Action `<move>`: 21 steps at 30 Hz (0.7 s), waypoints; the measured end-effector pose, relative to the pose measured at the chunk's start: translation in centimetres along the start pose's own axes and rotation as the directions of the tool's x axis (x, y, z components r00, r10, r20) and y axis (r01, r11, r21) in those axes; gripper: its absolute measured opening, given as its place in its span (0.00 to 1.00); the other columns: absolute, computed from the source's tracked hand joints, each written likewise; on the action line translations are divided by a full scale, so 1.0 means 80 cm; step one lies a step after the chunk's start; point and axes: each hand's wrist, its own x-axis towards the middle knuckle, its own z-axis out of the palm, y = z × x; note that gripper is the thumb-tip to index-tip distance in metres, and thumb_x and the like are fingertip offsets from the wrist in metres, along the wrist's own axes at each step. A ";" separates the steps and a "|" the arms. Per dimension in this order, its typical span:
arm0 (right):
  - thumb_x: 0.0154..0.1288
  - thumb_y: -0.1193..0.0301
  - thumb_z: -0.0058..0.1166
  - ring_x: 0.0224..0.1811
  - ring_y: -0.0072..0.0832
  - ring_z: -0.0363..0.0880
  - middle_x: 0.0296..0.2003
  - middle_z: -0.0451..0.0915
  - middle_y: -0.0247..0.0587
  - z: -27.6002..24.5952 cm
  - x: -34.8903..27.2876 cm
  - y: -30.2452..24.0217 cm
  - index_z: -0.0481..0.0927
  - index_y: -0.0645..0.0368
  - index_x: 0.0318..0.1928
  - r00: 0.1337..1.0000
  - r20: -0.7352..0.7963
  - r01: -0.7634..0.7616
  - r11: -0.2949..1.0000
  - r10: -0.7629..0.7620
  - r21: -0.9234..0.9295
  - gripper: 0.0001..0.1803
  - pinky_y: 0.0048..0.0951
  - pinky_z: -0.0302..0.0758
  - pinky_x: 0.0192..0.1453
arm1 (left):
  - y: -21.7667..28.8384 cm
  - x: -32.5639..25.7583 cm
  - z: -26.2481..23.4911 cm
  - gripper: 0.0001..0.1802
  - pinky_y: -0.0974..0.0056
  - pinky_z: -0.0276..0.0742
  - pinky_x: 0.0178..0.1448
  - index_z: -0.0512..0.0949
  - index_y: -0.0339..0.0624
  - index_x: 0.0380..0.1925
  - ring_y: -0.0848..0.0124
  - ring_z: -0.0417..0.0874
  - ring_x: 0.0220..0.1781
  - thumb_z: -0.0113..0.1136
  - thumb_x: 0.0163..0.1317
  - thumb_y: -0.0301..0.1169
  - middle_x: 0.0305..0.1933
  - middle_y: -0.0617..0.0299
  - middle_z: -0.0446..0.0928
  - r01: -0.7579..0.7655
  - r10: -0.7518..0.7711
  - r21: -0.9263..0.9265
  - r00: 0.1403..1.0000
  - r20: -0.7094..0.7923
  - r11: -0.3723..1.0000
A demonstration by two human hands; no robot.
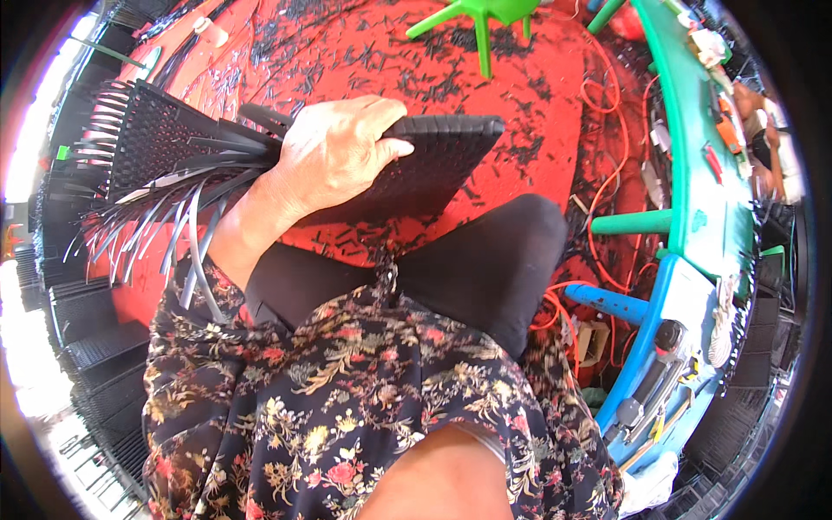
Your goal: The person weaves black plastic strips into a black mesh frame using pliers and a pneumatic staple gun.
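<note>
My left hand (pixel 342 152) is closed over the upper edge of a black woven panel (pixel 438 160), its thumb lying along that edge. The panel stands tilted above my lap, its bound edge to the right. Toward the left, many loose flat black strips (pixel 186 191) fan out from the weave, some hanging over my left forearm. My right forearm (pixel 442 481) shows bare at the lower edge, but its hand is out of the picture.
Black strip scraps (pixel 433 87) litter a red floor covering (pixel 520 165). A bright green stool (pixel 481 26) stands at the far side. To the right are a green table (pixel 693 199) with tools, a blue stool (pixel 637 373) with tools, an orange hose (pixel 598 208) and another person (pixel 771 147).
</note>
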 end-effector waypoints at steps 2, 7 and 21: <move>0.64 0.75 0.51 0.28 0.22 0.77 0.28 0.80 0.38 -0.029 0.002 0.014 0.79 0.66 0.41 0.990 -0.139 0.049 0.996 -0.038 0.076 0.08 0.27 0.74 0.34 | -0.013 -0.002 0.006 0.22 0.57 0.77 0.43 0.75 0.39 0.46 0.53 0.81 0.40 0.68 0.51 0.33 0.40 0.51 0.79 -0.029 0.029 -0.012 1.000 -0.010 1.000; 0.62 0.77 0.54 0.30 0.22 0.77 0.29 0.81 0.38 -0.233 -0.019 -0.101 0.79 0.66 0.41 0.666 -0.720 0.631 0.663 -0.196 0.403 0.08 0.25 0.75 0.37 | -0.029 0.014 0.022 0.28 0.62 0.75 0.57 0.70 0.35 0.56 0.67 0.79 0.53 0.65 0.53 0.23 0.50 0.56 0.77 -0.043 -0.043 -0.416 0.980 -0.196 0.908; 0.52 0.70 0.64 0.37 0.42 0.83 0.33 0.83 0.46 -0.380 -0.180 -0.508 0.74 0.62 0.54 0.233 -0.581 0.941 0.331 -0.780 -0.066 0.27 0.38 0.77 0.43 | -0.022 0.046 0.050 0.21 0.62 0.75 0.58 0.67 0.34 0.57 0.66 0.77 0.56 0.54 0.64 0.24 0.53 0.51 0.75 -0.218 -0.287 -0.630 0.747 -0.599 0.746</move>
